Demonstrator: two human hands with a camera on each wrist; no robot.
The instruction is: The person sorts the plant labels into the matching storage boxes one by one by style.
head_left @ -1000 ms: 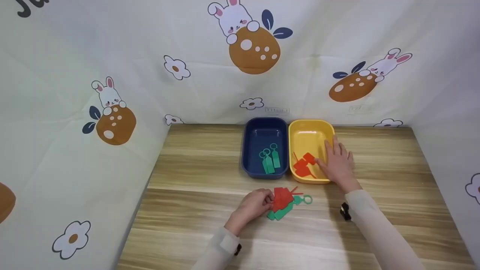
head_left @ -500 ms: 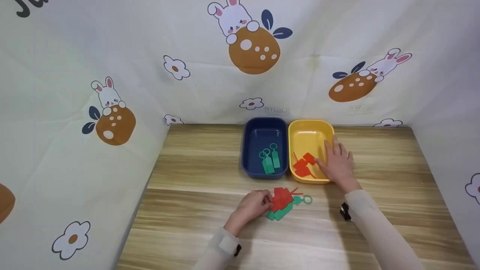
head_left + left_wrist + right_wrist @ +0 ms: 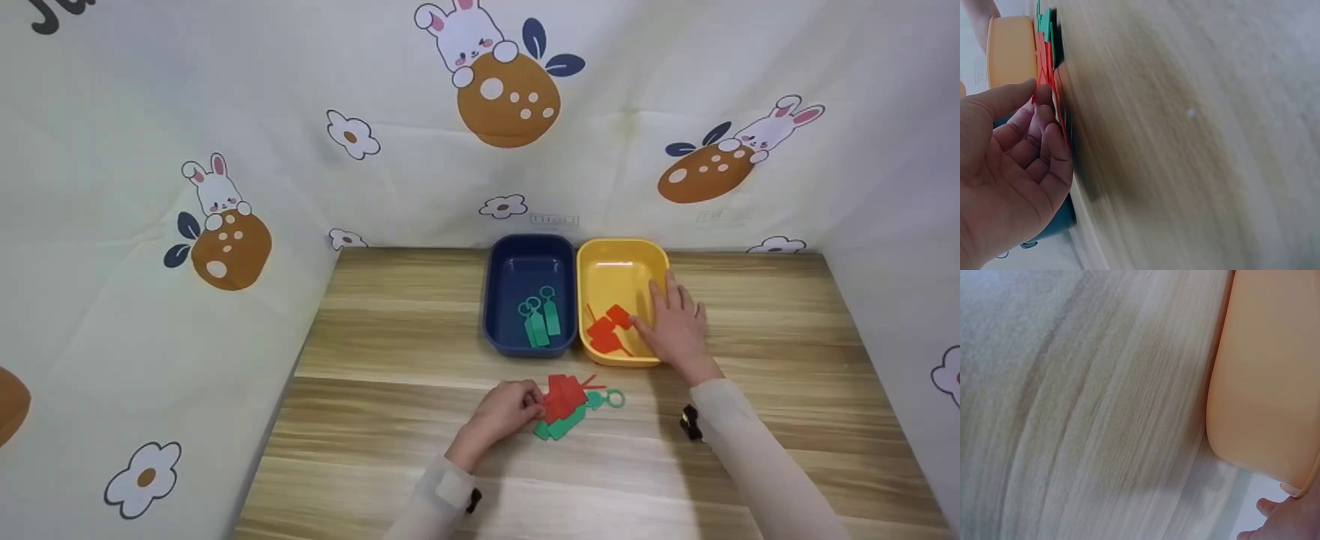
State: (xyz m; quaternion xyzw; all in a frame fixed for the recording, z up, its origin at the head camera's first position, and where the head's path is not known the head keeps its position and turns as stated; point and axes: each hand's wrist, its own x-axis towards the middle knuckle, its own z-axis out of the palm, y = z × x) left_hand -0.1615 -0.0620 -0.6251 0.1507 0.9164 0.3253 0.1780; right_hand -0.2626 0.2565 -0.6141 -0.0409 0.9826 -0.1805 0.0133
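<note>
Hardly any movement since the earlier frames: at most a slight shift of the left sleeve (image 3: 437, 491) toward the left edge of the table (image 3: 375, 337); both hands, both trays and the tags hold their places.

Left hand (image 3: 504, 409): fingers curled, thumb and forefinger narrowed in a pinch on a red tag (image 3: 1033, 99), best seen from the left wrist. Hand low, close to the wood, at the left side of a loose pile. Red bunch (image 3: 564, 397) on top there, green tags (image 3: 570, 424) partly beneath, one green ring showing toward the table's right edge. Pile lies in front of the trays, on the side away from the table's far edge.

Right hand (image 3: 675, 330): wide, fingers spread at the right rim of the yellow tray (image 3: 611, 281), thumb reaching inside, near the red pieces (image 3: 606, 336). Those lie in the tray's near left part, overlapping; exact count unclear.

Blue tray (image 3: 529, 274) stands just left of the yellow one, both near the table's far edge. Three ringed green pieces (image 3: 538, 328) in its near half, rings toward the far edge. Behind, a pale backdrop (image 3: 412, 180) printed with rabbits and flowers.
</note>
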